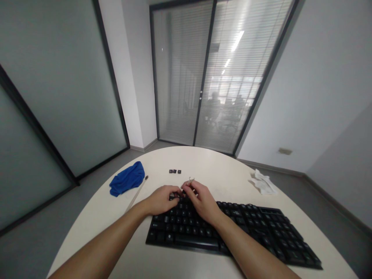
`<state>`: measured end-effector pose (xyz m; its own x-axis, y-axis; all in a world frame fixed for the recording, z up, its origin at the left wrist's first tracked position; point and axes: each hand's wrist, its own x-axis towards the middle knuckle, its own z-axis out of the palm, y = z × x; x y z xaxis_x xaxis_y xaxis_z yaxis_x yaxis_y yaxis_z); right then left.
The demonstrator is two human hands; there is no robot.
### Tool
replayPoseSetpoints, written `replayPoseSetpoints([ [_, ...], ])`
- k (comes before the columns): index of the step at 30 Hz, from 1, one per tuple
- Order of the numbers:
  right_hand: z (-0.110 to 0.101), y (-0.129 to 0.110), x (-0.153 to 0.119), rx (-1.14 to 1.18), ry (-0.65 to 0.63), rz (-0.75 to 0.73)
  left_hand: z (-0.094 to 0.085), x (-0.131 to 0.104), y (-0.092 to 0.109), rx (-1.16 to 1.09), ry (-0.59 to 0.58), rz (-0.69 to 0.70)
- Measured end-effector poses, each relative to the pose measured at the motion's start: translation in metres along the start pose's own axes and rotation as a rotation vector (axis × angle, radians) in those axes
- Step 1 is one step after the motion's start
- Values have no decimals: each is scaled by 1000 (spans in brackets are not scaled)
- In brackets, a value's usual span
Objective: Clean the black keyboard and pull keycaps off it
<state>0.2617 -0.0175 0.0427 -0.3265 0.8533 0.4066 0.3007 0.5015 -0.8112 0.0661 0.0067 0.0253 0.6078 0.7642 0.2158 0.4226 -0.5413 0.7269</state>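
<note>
A black keyboard [197, 241] lies at a slant on the round table, its upper left part under my hands. My left hand [165, 199] is at its top left edge, fingers curled and pinched round something dark and small that I cannot make out. Close against it, my right hand [200, 199] is closed, with a thin wire-like tool [190, 179] sticking out above its fingers. The fingertips of both hands nearly meet over the top row of keys. Three small black keycaps [174, 171] sit in a short row beyond the hands.
On the left of the pale table [116, 240] lie a crumpled blue cloth [128, 179] and a thin brush [136, 195] with a dark tip. A crumpled white tissue [264, 182] is near the right edge. Glass panels and walls stand behind.
</note>
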Motion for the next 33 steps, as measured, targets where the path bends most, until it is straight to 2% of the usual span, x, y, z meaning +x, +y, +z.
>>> replayPoseSetpoints([
  [12, -1, 20, 5, 237, 95, 216, 1, 1, 2, 0, 7, -7],
  [18, -2, 18, 7, 267, 124, 233, 1, 0, 1, 40, -4, -34],
  [25, -3, 13, 5, 231, 52, 172, 0, 0, 9, -45, -3, -61],
  [33, -2, 14, 4, 218, 61, 150, 2, 2, 0, -141, 39, -55],
])
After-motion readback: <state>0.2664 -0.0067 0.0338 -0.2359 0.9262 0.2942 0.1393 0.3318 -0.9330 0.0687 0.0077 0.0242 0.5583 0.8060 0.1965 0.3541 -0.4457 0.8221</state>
